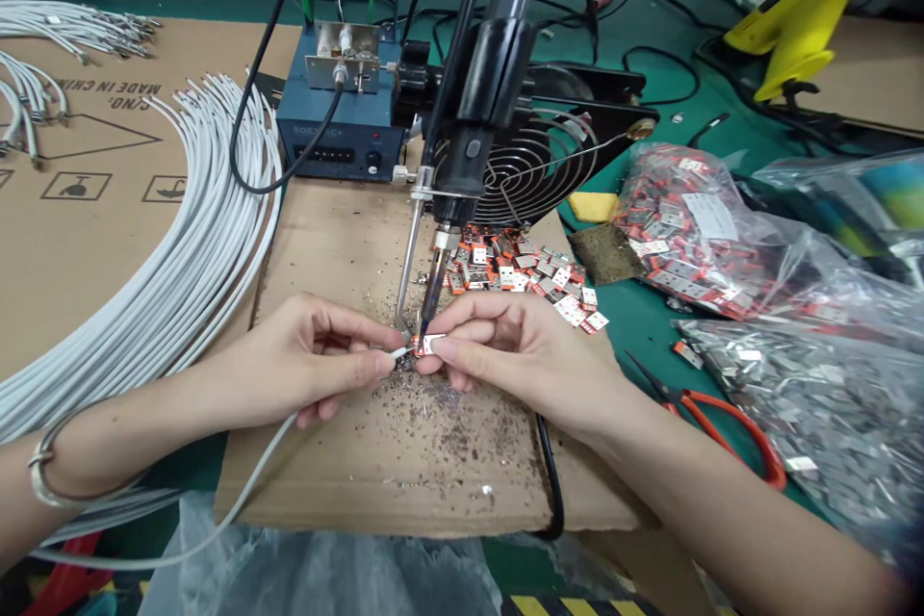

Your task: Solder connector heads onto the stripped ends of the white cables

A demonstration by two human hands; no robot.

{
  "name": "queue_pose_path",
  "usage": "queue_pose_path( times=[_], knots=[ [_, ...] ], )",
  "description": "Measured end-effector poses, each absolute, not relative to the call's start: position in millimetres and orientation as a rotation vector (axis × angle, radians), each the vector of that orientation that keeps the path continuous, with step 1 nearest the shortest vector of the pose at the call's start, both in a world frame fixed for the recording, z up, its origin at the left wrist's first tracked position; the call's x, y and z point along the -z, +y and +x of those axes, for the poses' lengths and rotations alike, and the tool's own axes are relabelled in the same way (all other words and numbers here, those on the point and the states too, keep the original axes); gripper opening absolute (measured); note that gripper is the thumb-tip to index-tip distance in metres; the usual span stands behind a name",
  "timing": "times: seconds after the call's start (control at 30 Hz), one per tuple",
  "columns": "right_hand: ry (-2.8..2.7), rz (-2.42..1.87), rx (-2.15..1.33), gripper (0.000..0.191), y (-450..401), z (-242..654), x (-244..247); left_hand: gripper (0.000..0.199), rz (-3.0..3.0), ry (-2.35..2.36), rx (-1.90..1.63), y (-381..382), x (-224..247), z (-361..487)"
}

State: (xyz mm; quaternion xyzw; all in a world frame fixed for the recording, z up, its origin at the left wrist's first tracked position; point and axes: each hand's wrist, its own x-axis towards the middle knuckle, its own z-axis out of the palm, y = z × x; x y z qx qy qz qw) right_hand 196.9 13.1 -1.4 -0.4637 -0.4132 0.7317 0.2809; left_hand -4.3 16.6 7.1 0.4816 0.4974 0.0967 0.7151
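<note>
My left hand is closed, pinching a white cable close to its tip. Between the thumb and fingers of my right hand is a small USB connector with an orange-red end. The cable tip meets this end, or lies right beside it. A mounted soldering iron reaches down from above, its tip at the joint between cable and connector. Just left of it hangs a thin metal solder feed tube. My fingers partly cover the connector.
Loose USB connectors are heaped behind my right hand, before a fan. A blue solder feeder stands behind. White cables lie left. Bagged connectors, bagged metal parts and red-handled snips lie right. Dark specks dot the cardboard.
</note>
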Motion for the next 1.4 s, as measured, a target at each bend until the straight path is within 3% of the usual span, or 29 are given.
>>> queue_pose_path(
  times=[0.5, 0.83, 1.4],
  knots=[
    [-1.160, -1.270, -1.938, 0.013, 12.6, 196.9, 2.3, 0.023, 1.097, 1.123, -0.168, 16.5, -6.9, -5.3],
    [-1.098, -1.272, -1.980, 0.027, 10.6, 194.4, 3.3, 0.022, 1.075, 1.109, -0.182, 16.0, -7.2, -6.2],
    [-1.188, -1.234, -1.953, 0.020, 12.4, 198.0, 3.9, 0.021, 1.040, 1.097, -0.242, 15.1, -5.7, -5.0]
  ],
)
